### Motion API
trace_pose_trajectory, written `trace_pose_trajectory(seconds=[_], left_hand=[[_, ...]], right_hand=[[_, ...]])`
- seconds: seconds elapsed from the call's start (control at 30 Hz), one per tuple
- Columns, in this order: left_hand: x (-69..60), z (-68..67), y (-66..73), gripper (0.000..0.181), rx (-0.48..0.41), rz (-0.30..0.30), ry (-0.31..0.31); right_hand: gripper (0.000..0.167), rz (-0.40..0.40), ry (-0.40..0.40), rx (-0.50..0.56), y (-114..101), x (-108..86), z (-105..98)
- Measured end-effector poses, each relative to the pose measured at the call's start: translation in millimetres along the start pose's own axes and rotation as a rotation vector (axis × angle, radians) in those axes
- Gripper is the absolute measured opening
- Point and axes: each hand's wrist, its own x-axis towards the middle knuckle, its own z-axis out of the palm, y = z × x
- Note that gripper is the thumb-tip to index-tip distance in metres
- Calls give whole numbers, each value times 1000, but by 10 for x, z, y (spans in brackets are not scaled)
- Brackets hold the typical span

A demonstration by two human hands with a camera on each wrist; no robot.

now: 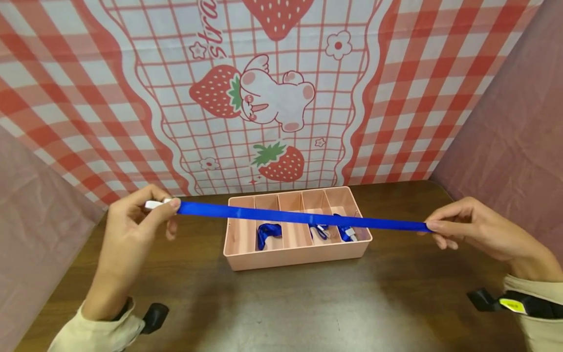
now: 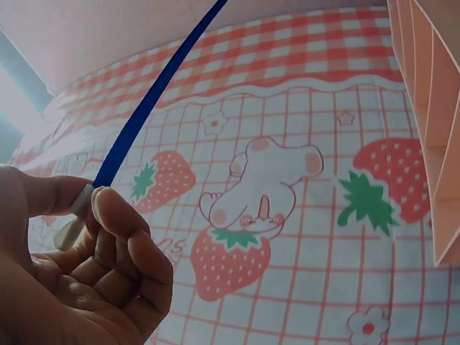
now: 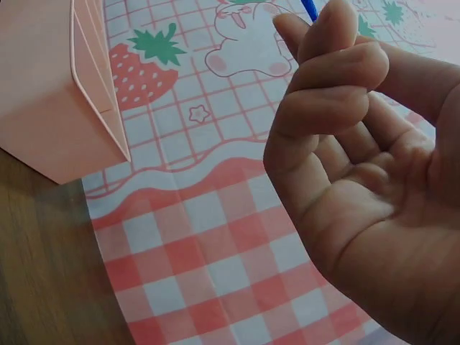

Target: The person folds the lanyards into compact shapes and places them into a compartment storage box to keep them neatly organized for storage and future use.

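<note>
A flat blue ribbon (image 1: 272, 215) is stretched nearly level between the two hands, passing above the pink divided box (image 1: 294, 256). My left hand (image 1: 132, 222) pinches its left end between thumb and fingers, together with a small white piece (image 1: 152, 204) whose kind I cannot tell. At the other end, my right hand (image 1: 484, 232) pinches the ribbon's tip. In the right wrist view only a bit of the ribbon (image 3: 309, 8) shows above the fingertips. Inside the box lie a folded blue ribbon piece (image 1: 264, 234) and, further right, blue pieces with white ends (image 1: 350, 233).
The box stands on a brown wooden table (image 1: 281, 308), close to a cloth (image 1: 171, 63) with strawberries and red checks hanging behind. Pink fabric (image 1: 510, 122) borders the right side. Black straps with small devices (image 1: 155, 318) sit at both wrists.
</note>
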Motion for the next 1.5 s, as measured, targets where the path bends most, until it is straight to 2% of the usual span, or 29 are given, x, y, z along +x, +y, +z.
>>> trace_pose_trajectory(seconds=[0.2, 0.3, 0.37, 0.47, 0.53, 0.6, 0.67, 0.8, 0.93, 1.0, 1.1, 1.2, 1.3, 1.4, 1.5], left_hand=[[12, 7, -10, 20, -200, -35, -36], [6, 2, -36, 22, -368, -52, -87], [-7, 0, -60, 28, -510, -46, -151], [-35, 8, -103, 38, -757, 2, -281], [-48, 26, -130, 37, -910, 51, -378], [-67, 50, -146, 34, -1010, 102, -437], [-80, 73, -152, 28, -1052, 144, -469], [-90, 89, -159, 20, -1002, 222, -479], [-76, 64, -170, 24, -972, 280, -507], [-71, 49, -160, 29, -957, 275, -497], [-64, 35, -126, 31, -906, 228, -446], [-63, 33, -85, 31, -798, 163, -394], [-66, 36, -46, 38, -655, 141, -368], [-68, 57, -23, 37, -581, 170, -361], [-83, 89, -10, 31, -624, 225, -384]], right_hand=[[41, -8, 106, 38, 42, 9, 7], [40, -8, 124, 49, 54, 14, 13], [40, -5, 125, 51, 63, 22, 21], [38, 10, 121, 41, 78, 39, 42], [37, 21, 119, 24, 88, 52, 58], [37, 26, 117, 10, 98, 67, 75], [37, 25, 111, 2, 106, 81, 87], [37, 23, 98, 1, 120, 95, 95], [36, 33, 95, -5, 134, 86, 91], [36, 34, 96, -7, 142, 80, 89], [36, 34, 94, -6, 152, 76, 85], [36, 30, 94, -2, 160, 74, 79], [36, 44, 101, -8, 159, 67, 73], [33, 84, 119, -38, 134, 63, 74], [30, 138, 140, -73, 103, 64, 85]])
